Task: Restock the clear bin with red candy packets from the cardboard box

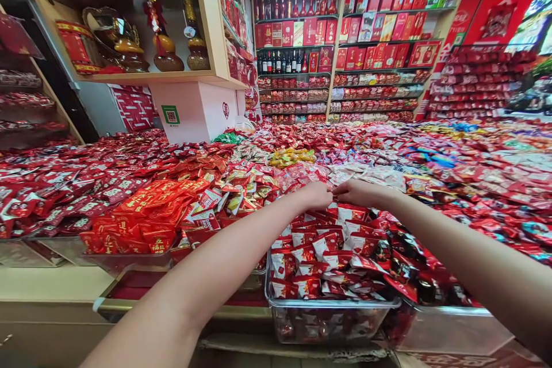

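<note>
Both arms reach forward over a clear plastic bin point(328, 302) heaped with red and white candy packets point(308, 284). At the bin's far side, my left hand point(318, 195) and my right hand point(354, 192) almost touch at the fingertips. The fingers of each hand are bent and closed. Whatever lies between them is hidden or too small to make out. Just beyond the hands are pale and pink wrapped sweets point(366, 175). Right of the bin, dark shiny wrapped pieces point(403, 270) fill another clear bin point(461, 313).
Bright red packets point(150, 213) are piled left, with yellow-wrapped sweets point(292, 156) farther back. A white pillar point(185, 109) bears a green code sign point(171, 116). An overhanging cabinet point(215, 77) holds bottles. Shelves point(336, 40) of boxes line the back wall.
</note>
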Tool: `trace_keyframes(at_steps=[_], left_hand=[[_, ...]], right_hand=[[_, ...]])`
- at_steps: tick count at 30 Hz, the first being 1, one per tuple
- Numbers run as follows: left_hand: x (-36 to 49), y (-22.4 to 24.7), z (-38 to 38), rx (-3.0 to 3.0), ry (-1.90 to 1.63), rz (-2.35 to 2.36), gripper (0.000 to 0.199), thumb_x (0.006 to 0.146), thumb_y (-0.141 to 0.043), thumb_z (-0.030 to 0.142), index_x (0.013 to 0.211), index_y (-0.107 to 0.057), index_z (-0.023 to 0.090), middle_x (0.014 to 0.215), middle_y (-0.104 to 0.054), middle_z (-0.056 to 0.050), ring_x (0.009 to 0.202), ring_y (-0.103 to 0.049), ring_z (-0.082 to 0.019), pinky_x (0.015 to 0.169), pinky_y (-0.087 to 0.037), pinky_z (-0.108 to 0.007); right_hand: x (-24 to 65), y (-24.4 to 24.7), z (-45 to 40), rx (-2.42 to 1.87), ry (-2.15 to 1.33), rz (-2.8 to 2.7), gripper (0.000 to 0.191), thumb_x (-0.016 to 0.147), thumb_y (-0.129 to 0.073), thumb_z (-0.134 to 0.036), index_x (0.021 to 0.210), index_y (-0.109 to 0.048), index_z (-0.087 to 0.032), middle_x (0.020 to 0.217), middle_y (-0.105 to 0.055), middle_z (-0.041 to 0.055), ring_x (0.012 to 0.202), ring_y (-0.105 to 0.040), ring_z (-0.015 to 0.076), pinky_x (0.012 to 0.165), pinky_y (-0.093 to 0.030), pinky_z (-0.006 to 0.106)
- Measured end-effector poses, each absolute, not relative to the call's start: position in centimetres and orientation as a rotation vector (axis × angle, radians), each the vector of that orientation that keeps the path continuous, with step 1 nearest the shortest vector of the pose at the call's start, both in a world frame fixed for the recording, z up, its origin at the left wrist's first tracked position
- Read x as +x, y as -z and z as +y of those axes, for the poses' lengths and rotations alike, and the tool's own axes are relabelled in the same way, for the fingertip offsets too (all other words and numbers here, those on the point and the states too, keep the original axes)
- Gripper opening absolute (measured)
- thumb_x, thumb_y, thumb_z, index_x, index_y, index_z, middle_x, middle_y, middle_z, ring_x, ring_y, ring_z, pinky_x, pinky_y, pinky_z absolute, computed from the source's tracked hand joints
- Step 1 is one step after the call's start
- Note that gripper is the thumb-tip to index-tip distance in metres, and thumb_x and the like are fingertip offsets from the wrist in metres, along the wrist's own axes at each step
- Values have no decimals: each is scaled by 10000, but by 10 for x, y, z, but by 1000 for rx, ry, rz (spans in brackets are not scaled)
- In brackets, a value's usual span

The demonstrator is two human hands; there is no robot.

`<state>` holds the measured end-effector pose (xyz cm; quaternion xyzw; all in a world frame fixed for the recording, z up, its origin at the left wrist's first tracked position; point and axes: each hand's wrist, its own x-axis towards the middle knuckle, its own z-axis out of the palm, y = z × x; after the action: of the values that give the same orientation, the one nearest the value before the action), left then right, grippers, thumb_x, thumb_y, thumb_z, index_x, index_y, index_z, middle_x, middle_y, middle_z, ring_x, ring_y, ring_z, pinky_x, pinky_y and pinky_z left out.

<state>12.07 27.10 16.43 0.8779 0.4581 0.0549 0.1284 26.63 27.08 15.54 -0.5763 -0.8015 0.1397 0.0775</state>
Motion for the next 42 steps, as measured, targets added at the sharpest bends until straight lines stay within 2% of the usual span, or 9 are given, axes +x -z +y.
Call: trace_keyframes(at_steps=[7,13,17,21,25,30,37,40,42], left_hand=[[128,-154,271,2574,-259,1305,320,732,-346,181,971,-558,173,1016,-618,-63,874,-559,-171,716,-419,-236],[125,-162,250,2586,-401,1452,334,781,-262,211,867,-575,131,918,-635,-116,822,-571,-206,704,-425,-295],[128,-164,233,2635,-394,1386,370,818,-216,277,872,-565,165,919,-638,-73,814,-574,-177,715,-425,-273],[133,-163,225,2650,-360,1380,327,804,-276,291,887,-560,150,952,-626,-100,863,-565,-199,758,-416,-291],[127,-166,218,2614,-393,1498,330,800,-274,258,895,-553,111,990,-597,-161,933,-539,-244,801,-393,-347],[120,-163,213,2550,-378,1472,291,779,-320,236,832,-581,120,900,-642,-127,825,-588,-214,717,-438,-303],[83,-179,172,2469,-864,1292,325,808,-311,223,1096,-452,168,1176,-515,-46,1063,-453,-112,919,-330,-211],[40,-169,108,2248,-1101,1098,265,827,-310,299,1017,-475,216,977,-601,-14,868,-542,-97,790,-417,-190],[9,-140,62,2162,-958,1100,204,814,-357,312,887,-537,246,739,-616,19,680,-554,-95,675,-441,-194]], right_hand=[[267,-168,258,-1857,-346,-2204,249,710,-435,-216,778,-668,-164,597,-637,36,535,-519,137,480,-344,228],[275,-176,241,-1911,-310,-2066,192,668,-464,-159,600,-642,-136,512,-599,55,516,-522,149,475,-342,243],[270,-172,231,-1796,-442,-2004,207,696,-466,-196,792,-646,-160,656,-644,40,584,-554,133,517,-384,218],[265,-172,222,-1735,-490,-1919,317,722,-431,-198,1005,-567,-153,860,-646,71,719,-565,143,583,-402,212],[266,-172,212,-1746,-505,-1893,309,718,-420,-183,971,-577,-102,854,-647,104,742,-561,172,608,-401,239],[259,-160,205,-1665,-532,-1932,333,738,-418,-184,1040,-543,-119,866,-658,73,741,-574,155,610,-414,221],[268,-159,192,-1642,-406,-1916,319,777,-386,-189,1058,-527,-134,1053,-598,101,954,-530,195,812,-385,281],[273,-161,149,-1561,-237,-1801,321,776,-405,-249,1058,-515,-143,1091,-567,117,991,-510,220,838,-378,308],[266,-149,104,-1393,-166,-1734,266,770,-424,-307,984,-540,-196,1038,-593,90,933,-539,212,796,-411,295]])
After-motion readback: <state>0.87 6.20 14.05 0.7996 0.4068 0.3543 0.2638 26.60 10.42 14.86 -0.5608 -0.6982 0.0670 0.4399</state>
